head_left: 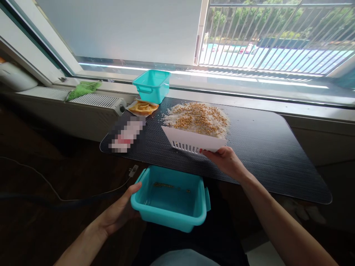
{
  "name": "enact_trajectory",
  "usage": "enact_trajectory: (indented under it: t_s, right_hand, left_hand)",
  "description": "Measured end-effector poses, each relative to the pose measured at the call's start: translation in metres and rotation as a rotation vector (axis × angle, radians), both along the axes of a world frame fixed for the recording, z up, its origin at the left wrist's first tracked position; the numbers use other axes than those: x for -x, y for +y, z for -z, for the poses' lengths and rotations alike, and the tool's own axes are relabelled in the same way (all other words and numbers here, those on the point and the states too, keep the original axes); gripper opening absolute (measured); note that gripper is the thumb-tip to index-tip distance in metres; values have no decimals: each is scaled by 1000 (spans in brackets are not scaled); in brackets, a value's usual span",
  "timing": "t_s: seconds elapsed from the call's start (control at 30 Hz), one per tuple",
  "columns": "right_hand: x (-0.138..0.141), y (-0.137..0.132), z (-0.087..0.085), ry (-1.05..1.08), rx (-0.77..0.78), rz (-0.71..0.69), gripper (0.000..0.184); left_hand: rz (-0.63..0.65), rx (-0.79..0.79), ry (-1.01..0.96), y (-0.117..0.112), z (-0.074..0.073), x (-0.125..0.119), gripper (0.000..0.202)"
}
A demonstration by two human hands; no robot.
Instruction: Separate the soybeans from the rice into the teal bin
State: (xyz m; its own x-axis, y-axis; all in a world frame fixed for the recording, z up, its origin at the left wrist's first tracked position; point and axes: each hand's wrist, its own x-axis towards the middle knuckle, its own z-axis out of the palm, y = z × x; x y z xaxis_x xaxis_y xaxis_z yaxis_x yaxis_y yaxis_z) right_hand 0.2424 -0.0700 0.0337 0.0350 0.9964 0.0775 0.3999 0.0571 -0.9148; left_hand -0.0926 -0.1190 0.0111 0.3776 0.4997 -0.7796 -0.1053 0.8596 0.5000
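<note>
Head view | left hand (120, 212) gripping turquoise tub (169, 218) before table (263, 147) | right hand (226, 160) grasping white slotted scoop (191, 140), hiding near edge of bean-and-grain pile (198, 116) | behind-left: 2nd tub (149, 96), green cloth (84, 89) on radiator (95, 101)

Head camera: worn on head, facing forward and down
Hands (122, 208): close, lower half
Surface (263, 147): just beyond
Window (166, 33): farther, top

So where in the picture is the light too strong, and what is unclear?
Head view: glare streaks the window ledge; floor sinks into shadow; a pixelated patch hides part of the table. Same view: the turquoise bin in the left hand looks fairly sharp.
</note>
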Motion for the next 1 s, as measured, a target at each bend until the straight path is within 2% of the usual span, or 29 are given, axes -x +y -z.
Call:
enact_trajectory:
  t_s: [0.07, 0.23, 0.3, 0.5, 0.67, 0.8, 0.83, 1.0]
  right_hand:
    - [-1, -4, 0, 11, 4, -12, 28]
    - [-4, 0, 0, 7, -49, 81, 27]
    - [-3, 2, 0, -8, -45, 79, 26]
    - [-1, -4, -4, 12, 23, -90, 27]
    - [7, -1, -1, 57, 5, -55, 30]
    - [16, -17, -2, 40, 75, -253, 27]
    - [15, -23, -1, 42, 75, -267, 28]
    - [-10, -46, 6, 31, 10, -90, 26]
  left_hand:
    - [-4, 3, -13, 0, -1, 0, 64]
    - [-2, -14, -43, 0, 1, 0, 63]
    - [-7, -17, -33, 0, 1, 0, 63]
    - [-15, -5, -4, 0, -2, -1, 66]
    - [-15, -19, -5, 1, -3, -1, 64]
    - [-27, -1, 13, 0, -5, 0, 67]
    - [-31, 2, 4, -1, -5, 0, 68]
    - [-21, 6, 3, -1, -7, -1, 72]
